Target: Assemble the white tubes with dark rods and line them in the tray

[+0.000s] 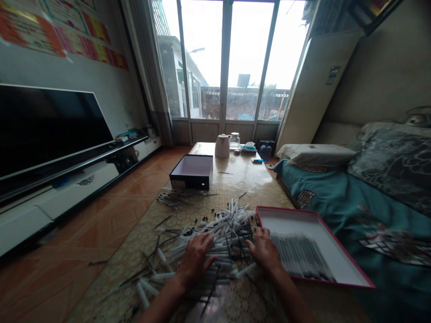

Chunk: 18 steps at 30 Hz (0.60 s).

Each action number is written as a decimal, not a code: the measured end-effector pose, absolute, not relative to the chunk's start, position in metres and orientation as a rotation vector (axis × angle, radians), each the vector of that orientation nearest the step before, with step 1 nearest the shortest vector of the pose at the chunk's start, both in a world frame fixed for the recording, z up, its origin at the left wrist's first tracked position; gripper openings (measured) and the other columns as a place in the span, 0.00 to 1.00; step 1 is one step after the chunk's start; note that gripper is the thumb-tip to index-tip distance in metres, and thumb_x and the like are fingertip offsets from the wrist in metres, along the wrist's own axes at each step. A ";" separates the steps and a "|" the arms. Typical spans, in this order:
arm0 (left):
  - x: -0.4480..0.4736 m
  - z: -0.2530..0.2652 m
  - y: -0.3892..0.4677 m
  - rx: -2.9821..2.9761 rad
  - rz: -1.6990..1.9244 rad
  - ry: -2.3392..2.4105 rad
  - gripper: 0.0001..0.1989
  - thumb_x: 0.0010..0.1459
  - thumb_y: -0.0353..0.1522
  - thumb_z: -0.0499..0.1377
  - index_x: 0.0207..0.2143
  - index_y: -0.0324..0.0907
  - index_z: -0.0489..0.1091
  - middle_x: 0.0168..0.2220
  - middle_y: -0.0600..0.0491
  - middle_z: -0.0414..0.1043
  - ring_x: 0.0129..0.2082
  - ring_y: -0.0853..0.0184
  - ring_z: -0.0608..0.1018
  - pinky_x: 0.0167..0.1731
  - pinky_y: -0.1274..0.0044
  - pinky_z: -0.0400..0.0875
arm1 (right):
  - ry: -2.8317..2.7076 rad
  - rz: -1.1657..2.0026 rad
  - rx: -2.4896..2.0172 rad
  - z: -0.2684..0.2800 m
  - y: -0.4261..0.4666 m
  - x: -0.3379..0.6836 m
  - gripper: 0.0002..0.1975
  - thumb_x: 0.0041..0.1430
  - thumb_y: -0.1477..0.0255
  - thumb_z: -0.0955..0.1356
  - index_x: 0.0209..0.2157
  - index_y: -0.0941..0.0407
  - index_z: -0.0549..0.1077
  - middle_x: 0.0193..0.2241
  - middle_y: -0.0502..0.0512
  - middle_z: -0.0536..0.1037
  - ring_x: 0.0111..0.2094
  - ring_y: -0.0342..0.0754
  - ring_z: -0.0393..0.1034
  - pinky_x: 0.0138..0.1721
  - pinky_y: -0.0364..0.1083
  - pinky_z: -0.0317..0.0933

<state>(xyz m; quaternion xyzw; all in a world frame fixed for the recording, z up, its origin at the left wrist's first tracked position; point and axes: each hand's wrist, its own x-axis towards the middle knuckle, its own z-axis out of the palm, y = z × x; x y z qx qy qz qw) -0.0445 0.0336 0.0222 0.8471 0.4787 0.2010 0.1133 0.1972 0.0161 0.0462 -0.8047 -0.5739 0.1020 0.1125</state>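
Note:
My left hand (198, 255) lies over a heap of translucent white pen tubes (232, 220), its fingers apart and the thumb off to the side. No thing shows in its grip. At the heap's right edge is my right hand (266, 250), thumb and fingers parted, with nothing visible between them. Thin dark rods (156, 244), like pen refills, lie scattered among the tubes, and small black pieces (195, 220) sit behind the heap. Beside my right hand, a red-rimmed shallow box (321, 224) holds a row of dark-cored tubes (301, 253). The hands slightly blur.
A dark box (190, 184) with a pale inside stands farther back on the patterned table (242, 179), near more thin rods (178, 197). A kettle (222, 147), a glass jar (235, 140) and tissues (248, 147) are at the far end. A teal-covered couch (323, 190) borders the right.

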 end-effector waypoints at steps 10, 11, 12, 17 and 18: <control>-0.099 0.011 0.079 2.388 0.574 1.659 0.15 0.60 0.31 0.50 0.46 0.43 0.71 0.45 0.45 0.74 0.48 0.59 0.72 0.49 0.68 0.63 | -2.169 0.379 -1.802 0.058 0.092 0.144 0.15 0.58 0.74 0.64 0.47 0.55 0.71 0.45 0.58 0.75 0.48 0.49 0.67 0.47 0.43 0.57; -0.099 0.015 0.086 2.387 0.511 1.612 0.15 0.60 0.29 0.48 0.44 0.43 0.72 0.43 0.45 0.75 0.47 0.61 0.73 0.48 0.71 0.64 | -2.205 0.394 -1.777 0.052 0.106 0.134 0.17 0.57 0.75 0.64 0.49 0.54 0.71 0.46 0.58 0.74 0.50 0.50 0.66 0.49 0.44 0.56; -0.099 0.019 0.092 2.386 0.438 1.568 0.15 0.60 0.28 0.48 0.43 0.44 0.73 0.42 0.46 0.75 0.45 0.61 0.74 0.47 0.72 0.64 | -2.241 0.411 -1.752 0.047 0.120 0.124 0.18 0.57 0.76 0.64 0.50 0.54 0.70 0.47 0.57 0.74 0.51 0.50 0.65 0.50 0.45 0.55; -0.110 0.031 0.113 2.321 0.196 1.576 0.14 0.52 0.26 0.54 0.40 0.45 0.72 0.40 0.48 0.75 0.43 0.60 0.75 0.44 0.73 0.63 | -2.389 0.491 -1.689 0.024 0.165 0.100 0.26 0.50 0.78 0.67 0.54 0.54 0.67 0.51 0.60 0.71 0.52 0.54 0.64 0.49 0.49 0.56; -0.113 0.030 0.115 2.314 0.179 1.587 0.15 0.50 0.25 0.55 0.41 0.45 0.72 0.40 0.48 0.75 0.43 0.60 0.75 0.44 0.73 0.63 | -2.409 0.498 -1.683 0.021 0.169 0.098 0.26 0.48 0.78 0.67 0.52 0.55 0.69 0.50 0.62 0.71 0.51 0.55 0.64 0.49 0.49 0.56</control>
